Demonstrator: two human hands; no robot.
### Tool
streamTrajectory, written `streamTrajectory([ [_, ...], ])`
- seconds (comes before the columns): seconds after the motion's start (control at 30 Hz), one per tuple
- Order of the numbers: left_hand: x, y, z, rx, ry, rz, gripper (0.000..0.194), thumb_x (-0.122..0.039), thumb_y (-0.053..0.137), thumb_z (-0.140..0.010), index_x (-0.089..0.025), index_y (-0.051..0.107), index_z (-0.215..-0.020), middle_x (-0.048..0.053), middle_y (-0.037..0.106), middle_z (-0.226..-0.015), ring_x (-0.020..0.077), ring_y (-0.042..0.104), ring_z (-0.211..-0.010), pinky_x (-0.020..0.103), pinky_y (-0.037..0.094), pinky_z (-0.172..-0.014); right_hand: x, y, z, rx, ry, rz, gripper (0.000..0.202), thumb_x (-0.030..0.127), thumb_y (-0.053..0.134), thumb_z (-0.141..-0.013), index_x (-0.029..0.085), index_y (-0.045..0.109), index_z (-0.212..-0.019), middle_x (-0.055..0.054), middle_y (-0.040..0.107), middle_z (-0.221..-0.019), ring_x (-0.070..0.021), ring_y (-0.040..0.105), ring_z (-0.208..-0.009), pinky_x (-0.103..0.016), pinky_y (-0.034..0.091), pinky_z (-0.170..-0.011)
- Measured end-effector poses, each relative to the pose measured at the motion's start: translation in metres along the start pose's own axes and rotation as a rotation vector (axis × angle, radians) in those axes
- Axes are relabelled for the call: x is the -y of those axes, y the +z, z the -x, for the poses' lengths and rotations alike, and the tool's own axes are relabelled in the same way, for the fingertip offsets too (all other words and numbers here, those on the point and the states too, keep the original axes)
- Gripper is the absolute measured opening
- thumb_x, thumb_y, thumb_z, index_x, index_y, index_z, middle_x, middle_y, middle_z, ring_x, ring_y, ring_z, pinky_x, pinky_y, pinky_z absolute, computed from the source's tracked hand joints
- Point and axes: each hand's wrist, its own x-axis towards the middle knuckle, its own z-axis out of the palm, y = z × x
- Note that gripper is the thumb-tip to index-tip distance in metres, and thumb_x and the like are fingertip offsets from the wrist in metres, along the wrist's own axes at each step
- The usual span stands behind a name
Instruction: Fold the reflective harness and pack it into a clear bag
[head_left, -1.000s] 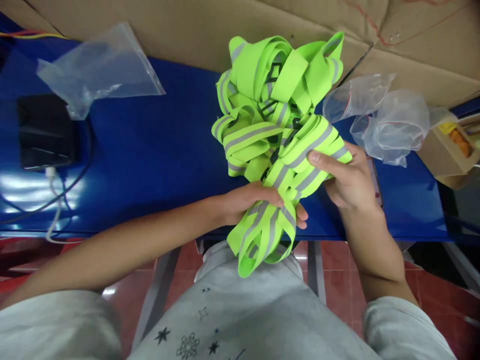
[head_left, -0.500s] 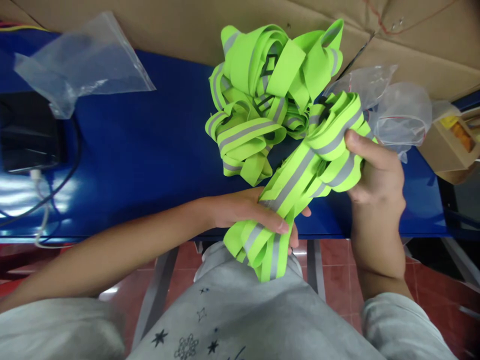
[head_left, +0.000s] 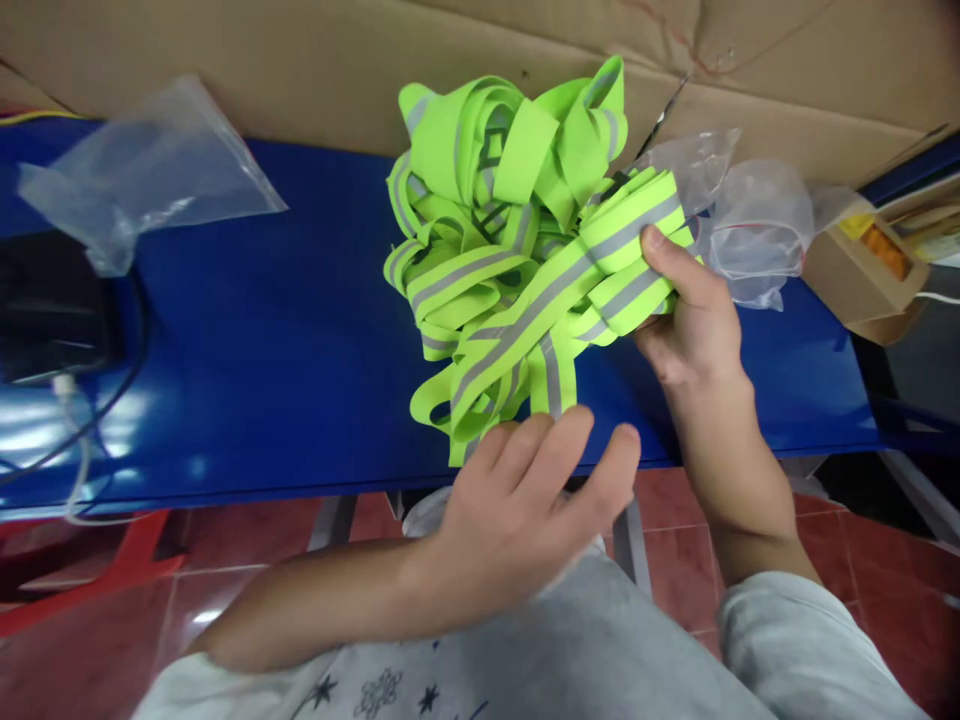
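Gripping folded reflective strap bundle [head_left: 630,262] with right hand [head_left: 694,325] | left hand [head_left: 525,500] fingers spread, empty | zip bags [head_left: 750,225] contents unclear

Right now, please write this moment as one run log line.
right hand: grips folded strap bundle | left hand: open, at strap ends | strap pile: on blue table

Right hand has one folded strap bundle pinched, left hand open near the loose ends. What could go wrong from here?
The folded strap bundle sits only in the right hand; it may unfold. Its loose ends overlap the strap pile and could snag. The left hand is open, gripping nothing.
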Motion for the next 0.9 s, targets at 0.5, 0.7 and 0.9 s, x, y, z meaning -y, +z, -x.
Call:
streamTrajectory([
  [0.5, 0.031, -0.024, 0.003, 0.003, -0.687, 0.56, 0.024, -0.031, 0.057, -0.106, -0.031, 0.073, -0.123, 0.0, 0.076, -0.111, 0.0148, 0.067, -0.092, 0.029, 0.053, -0.086, 0.003, 0.002, -0.001, -0.051, -0.017, -0.124, 0.039, 0.057, 0.088, -0.074, 0.027, 0.075, -0.096, -0.002, 0.081, -0.115, -0.0341, 0.068, -0.134, -0.05, 0.067, -0.102],
  [0.7, 0.04, -0.028, 0.011, 0.208, -0.928, 1.249, 0.037, -0.04, 0.071, -0.1, -0.027, 0.069, -0.134, -0.002, 0.068, -0.073, 0.0125, 0.061, -0.068, 0.025, 0.049, -0.066, 0.013, 0.001, 0.004, -0.051, -0.032, -0.224, 0.026, 0.043, 0.087, -0.081, 0.029, 0.075, -0.099, 0.0, 0.081, -0.115, -0.0264, 0.077, -0.112, -0.041, 0.067, -0.096],
  [0.9, 0.04, 0.003, 0.034, 0.527, -1.014, 1.78, 0.024, -0.036, 0.07, -0.091, -0.015, 0.077, -0.099, 0.007, 0.075, -0.073, 0.0162, 0.069, -0.07, 0.027, 0.054, -0.072, 0.021, 0.007, 0.014, -0.021, -0.012, -0.308, 0.023, 0.038, 0.092, -0.076, 0.025, 0.078, -0.09, -0.002, 0.082, -0.101, -0.0263, 0.079, -0.103, -0.039, 0.068, -0.091],
])
